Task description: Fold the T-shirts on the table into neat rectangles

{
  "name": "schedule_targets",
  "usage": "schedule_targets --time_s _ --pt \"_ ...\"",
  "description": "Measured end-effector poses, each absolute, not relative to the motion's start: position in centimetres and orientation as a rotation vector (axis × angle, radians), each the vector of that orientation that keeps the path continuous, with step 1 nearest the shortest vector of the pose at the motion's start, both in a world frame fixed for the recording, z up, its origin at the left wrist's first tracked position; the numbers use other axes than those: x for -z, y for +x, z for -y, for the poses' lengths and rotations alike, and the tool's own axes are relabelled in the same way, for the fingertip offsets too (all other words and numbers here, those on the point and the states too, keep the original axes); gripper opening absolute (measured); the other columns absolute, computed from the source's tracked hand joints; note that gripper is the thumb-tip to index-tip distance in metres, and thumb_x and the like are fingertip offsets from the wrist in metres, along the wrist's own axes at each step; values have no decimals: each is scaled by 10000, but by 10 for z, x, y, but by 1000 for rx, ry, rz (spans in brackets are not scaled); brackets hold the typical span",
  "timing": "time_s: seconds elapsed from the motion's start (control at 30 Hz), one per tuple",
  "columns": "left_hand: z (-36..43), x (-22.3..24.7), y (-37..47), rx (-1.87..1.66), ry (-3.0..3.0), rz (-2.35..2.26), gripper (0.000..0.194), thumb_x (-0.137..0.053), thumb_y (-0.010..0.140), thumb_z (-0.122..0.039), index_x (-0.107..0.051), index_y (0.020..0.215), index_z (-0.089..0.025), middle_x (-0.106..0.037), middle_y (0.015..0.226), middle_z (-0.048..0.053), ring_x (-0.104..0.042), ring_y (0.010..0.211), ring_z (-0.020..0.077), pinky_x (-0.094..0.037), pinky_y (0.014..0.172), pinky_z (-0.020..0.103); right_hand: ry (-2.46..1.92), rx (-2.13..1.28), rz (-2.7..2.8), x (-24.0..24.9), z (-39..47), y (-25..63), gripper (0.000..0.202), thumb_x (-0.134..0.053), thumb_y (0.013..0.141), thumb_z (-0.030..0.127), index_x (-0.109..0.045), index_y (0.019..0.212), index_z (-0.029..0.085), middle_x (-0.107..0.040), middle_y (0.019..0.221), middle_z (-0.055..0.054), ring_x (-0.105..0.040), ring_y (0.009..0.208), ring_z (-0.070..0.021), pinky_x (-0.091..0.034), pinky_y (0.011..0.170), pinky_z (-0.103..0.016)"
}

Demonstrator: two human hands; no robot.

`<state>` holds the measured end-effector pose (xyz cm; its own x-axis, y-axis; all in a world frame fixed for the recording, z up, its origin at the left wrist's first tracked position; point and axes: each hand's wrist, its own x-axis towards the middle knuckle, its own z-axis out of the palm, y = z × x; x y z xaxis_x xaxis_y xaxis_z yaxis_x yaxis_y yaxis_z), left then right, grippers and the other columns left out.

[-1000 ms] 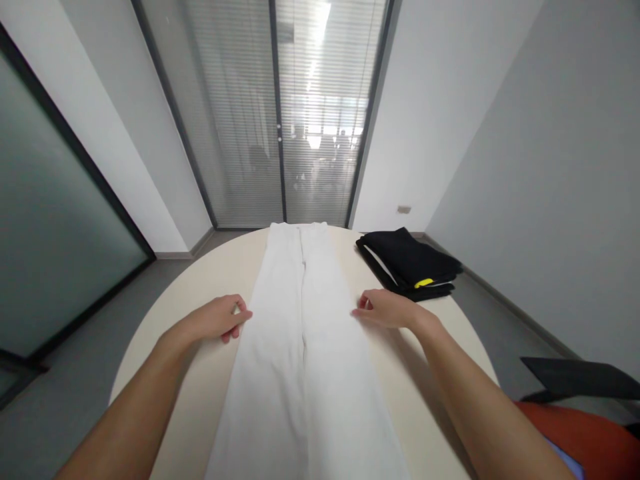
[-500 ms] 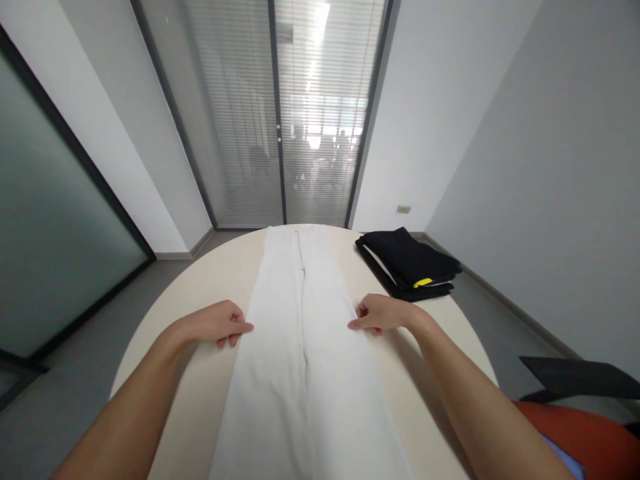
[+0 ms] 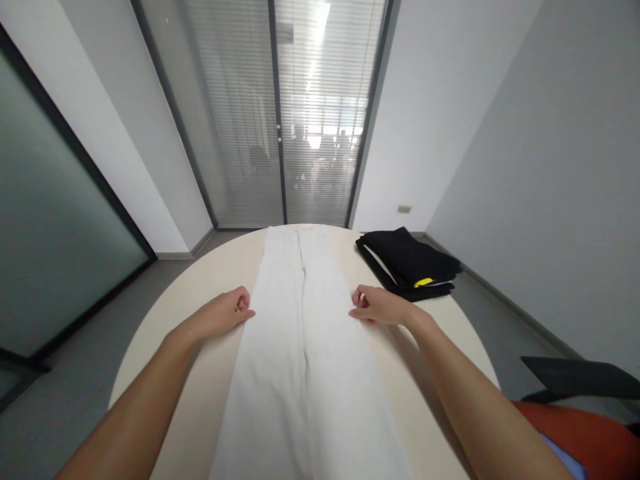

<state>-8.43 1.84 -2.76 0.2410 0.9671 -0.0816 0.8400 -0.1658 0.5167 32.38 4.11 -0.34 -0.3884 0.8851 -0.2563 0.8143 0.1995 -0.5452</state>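
A long white cloth [image 3: 330, 360] lies lengthwise down the middle of the round table, with a seam or slit running along its centre and some wrinkles near me. At its left edge is my left hand [image 3: 227, 312], fingers curled and thumb on the cloth's border, pinching it. My right hand [image 3: 377, 307] pinches the opposite edge in the same way, thumb pointing inward over the fabric.
Folded black cloths [image 3: 410, 260] with a yellow patch lie at the table's back right. The pale table [image 3: 170, 313] has a curved edge. An orange and black chair [image 3: 580, 433] stands at the lower right. Glass doors with blinds are behind.
Both hands have moved slightly away from me along the cloth's edges. The white cloth lies nearly as before.
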Motion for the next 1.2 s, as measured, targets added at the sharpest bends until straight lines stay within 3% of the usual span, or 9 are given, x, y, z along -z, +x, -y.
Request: schedule_targets --time_s 0.17,0.33,0.63,0.8,1.03,1.2 --pt "-15 15 -84 -216 2058 -1452 276 -530 773 -349 -678 941 -189 -644 789 24 -572 718 177 -397 655 259 -1422 -1000 2453 -4 -40 325 126 -651 739 264 -665 825 173 -640 737 -3 -553 656 -128 -398 596 -232" --pt "-6 -2 -86 -59 1975 -1419 407 -583 640 -284 -741 1007 -205 -627 823 22 -588 775 189 -421 699 256 -1349 -1332 2583 -15 -34 329 331 -677 628 176 -751 950 184 -577 698 38 -516 625 -106 -374 572 -217" --pt "-3 -6 -80 -56 2005 -1352 353 -701 606 -333 -792 942 -279 -597 777 -2 -545 738 172 -404 667 233 -1344 -1458 2626 -8 -35 326 284 -763 642 298 -795 902 187 -615 668 29 -524 618 -112 -357 552 -219" --pt "-2 -7 -82 -8 1966 -1271 306 -719 620 -361 -806 898 -267 -612 697 -6 -554 700 166 -388 618 230 -1293 -1574 2564 -7 -35 329 280 -770 669 333 -779 892 164 -625 673 24 -546 635 -107 -384 571 -210" --pt "5 -8 -80 96 1631 -1182 302 -643 766 -456 -702 911 -198 -739 809 50 -659 554 159 -393 495 227 -1494 -2021 2216 -19 -24 325 450 -820 637 443 -641 956 180 -679 752 5 -683 637 -144 -523 604 -240" --pt "10 -13 -73 69 1529 -1080 455 -621 796 -612 -532 1014 -223 -733 916 67 -745 747 235 -434 485 217 -1356 -2129 2177 -24 -21 325 453 -780 715 443 -575 1034 196 -708 822 -18 -726 753 -182 -529 614 -237"
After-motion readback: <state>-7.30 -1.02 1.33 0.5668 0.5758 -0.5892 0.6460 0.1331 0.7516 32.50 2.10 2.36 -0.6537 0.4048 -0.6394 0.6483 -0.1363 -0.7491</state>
